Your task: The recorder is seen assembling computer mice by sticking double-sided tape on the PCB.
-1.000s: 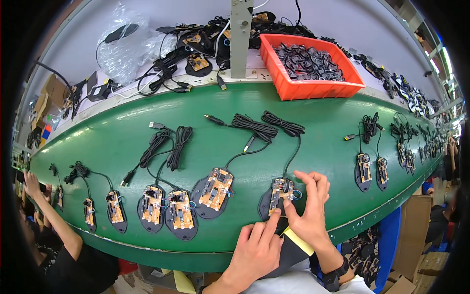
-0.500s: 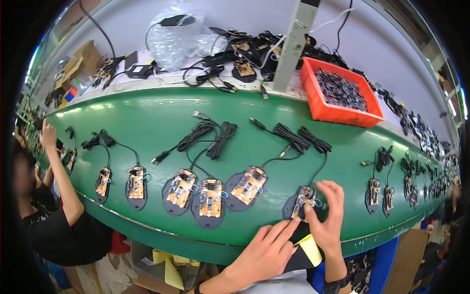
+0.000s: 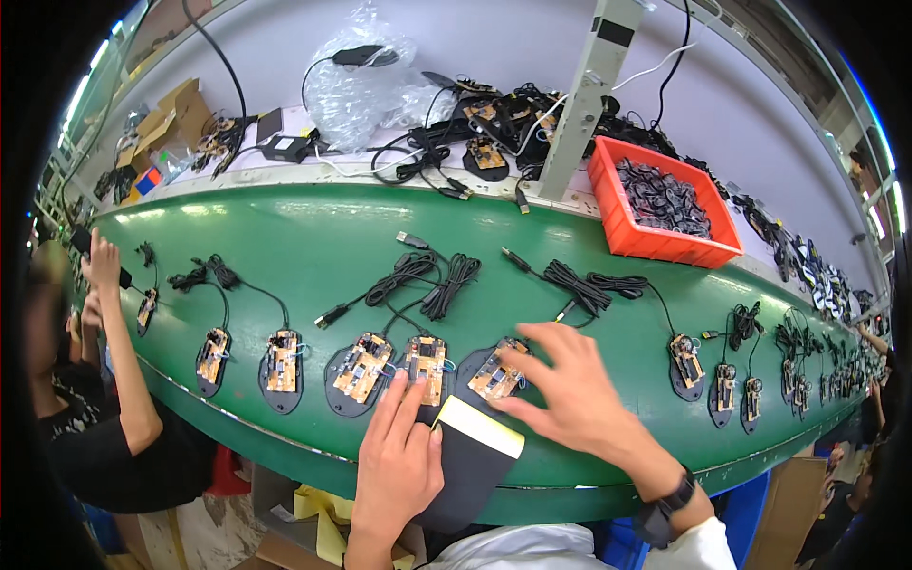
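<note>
Opened computer mice, each a dark base with a tan circuit board and a bundled USB cable, lie on the green bench. My left hand (image 3: 397, 470) reaches index and middle fingertips onto one mouse (image 3: 427, 366). Its thumb lies against a black sheet with a yellow strip (image 3: 470, 470), which appears held there and covers that mouse's lower end. My right hand (image 3: 575, 389), slightly blurred, is open over the mouse to its right (image 3: 492, 375), thumb and fingers apart around the board. Another mouse (image 3: 361, 370) sits just left of my left fingertips.
An orange bin (image 3: 665, 242) of small dark parts stands at the back right beside a metal post (image 3: 575, 123). Cables, boards and a clear plastic bag (image 3: 356, 104) crowd the back shelf. More mice (image 3: 686, 366) line the bench. A co-worker's arm (image 3: 128, 351) reaches in at left.
Both hands have moved left, and the black sheet with them. The mouse that was under my right hand now lies farther right, near the right-hand group.
</note>
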`<state>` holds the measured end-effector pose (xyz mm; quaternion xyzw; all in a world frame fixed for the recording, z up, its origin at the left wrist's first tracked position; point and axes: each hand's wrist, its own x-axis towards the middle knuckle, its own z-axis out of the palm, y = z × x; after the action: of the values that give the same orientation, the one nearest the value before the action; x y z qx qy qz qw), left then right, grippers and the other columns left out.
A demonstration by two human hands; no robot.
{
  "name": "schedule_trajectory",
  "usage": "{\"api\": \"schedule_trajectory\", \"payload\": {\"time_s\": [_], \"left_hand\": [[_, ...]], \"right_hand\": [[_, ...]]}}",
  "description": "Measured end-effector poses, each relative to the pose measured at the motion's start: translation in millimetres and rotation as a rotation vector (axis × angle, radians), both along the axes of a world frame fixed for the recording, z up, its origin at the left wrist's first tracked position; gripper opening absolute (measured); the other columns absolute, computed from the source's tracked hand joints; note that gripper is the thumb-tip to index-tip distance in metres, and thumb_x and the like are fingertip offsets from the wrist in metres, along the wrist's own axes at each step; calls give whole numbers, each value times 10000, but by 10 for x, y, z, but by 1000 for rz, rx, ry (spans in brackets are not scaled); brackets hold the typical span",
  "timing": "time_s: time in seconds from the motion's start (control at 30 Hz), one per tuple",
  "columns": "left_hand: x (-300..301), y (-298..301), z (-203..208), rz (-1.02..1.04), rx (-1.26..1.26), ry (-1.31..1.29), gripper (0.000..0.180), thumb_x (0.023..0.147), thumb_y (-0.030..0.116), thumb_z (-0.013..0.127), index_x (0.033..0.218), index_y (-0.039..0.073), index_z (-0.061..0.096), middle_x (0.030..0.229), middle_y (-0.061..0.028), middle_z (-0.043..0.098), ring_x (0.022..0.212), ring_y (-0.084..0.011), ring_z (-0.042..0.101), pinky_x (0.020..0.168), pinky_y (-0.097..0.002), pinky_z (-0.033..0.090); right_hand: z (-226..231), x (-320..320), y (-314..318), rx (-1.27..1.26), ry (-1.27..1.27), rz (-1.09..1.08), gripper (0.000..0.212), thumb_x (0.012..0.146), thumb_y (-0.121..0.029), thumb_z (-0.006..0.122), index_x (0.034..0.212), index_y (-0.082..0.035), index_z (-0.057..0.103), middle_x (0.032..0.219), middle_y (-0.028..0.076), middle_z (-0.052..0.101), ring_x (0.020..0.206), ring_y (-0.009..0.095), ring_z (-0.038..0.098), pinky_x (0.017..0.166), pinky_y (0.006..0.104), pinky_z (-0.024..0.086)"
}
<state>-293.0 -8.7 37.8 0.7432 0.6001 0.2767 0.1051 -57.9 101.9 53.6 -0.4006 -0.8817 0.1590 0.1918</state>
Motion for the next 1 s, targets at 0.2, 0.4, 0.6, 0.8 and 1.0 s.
{"api": "schedule_trajectory", "payload": {"time_s": [0.2, 0.4, 0.6, 0.8, 1.0], "left_hand": [[-68, -114, 116, -92, 15, -58, 191, 870, 45, 699, 741, -37, 586, 1415, -247, 627, 1388, -491, 529, 1093, -542, 484], [157, -273, 278, -175, -58, -460, 183, 913, 55, 667, 769, -33, 597, 1155, -216, 744, 942, -381, 729, 845, -438, 578], [336, -270, 123, -17, -79, -562, 189, 926, 74, 710, 797, -34, 623, 841, -146, 727, 585, -268, 644, 549, -342, 494], [174, -367, 239, -102, -290, -654, 248, 844, 86, 809, 778, -26, 598, 796, -130, 689, 642, -248, 653, 586, -322, 486], [254, -296, 205, -249, -265, -456, 203, 838, 66, 808, 850, -44, 638, 1077, -166, 724, 915, -311, 687, 723, -378, 548]], "right_hand": [[-153, 216, 146, -153, 29, 256, 518, 863, -299, 816, 1328, -97, 710, 1477, 120, 584, 1423, 368, 450, 1135, 558, 360], [89, 335, 3, -228, 97, 251, 559, 817, -198, 833, 1349, -91, 698, 1572, 144, 519, 1501, 412, 375, 1174, 596, 336], [247, 493, -597, -470, 522, 107, 615, 773, -190, 924, 1309, 8, 698, 1266, 182, 719, 1138, 352, 685, 999, 431, 534], [76, 370, -947, -624, 689, -4, 447, 817, -71, 899, 1224, 21, 739, 1063, 150, 771, 902, 275, 723, 812, 376, 575], [-86, 170, -669, -74, 527, -264, 253, 771, -53, 877, 985, -3, 753, 947, 117, 759, 842, 285, 689, 768, 397, 555]]}}
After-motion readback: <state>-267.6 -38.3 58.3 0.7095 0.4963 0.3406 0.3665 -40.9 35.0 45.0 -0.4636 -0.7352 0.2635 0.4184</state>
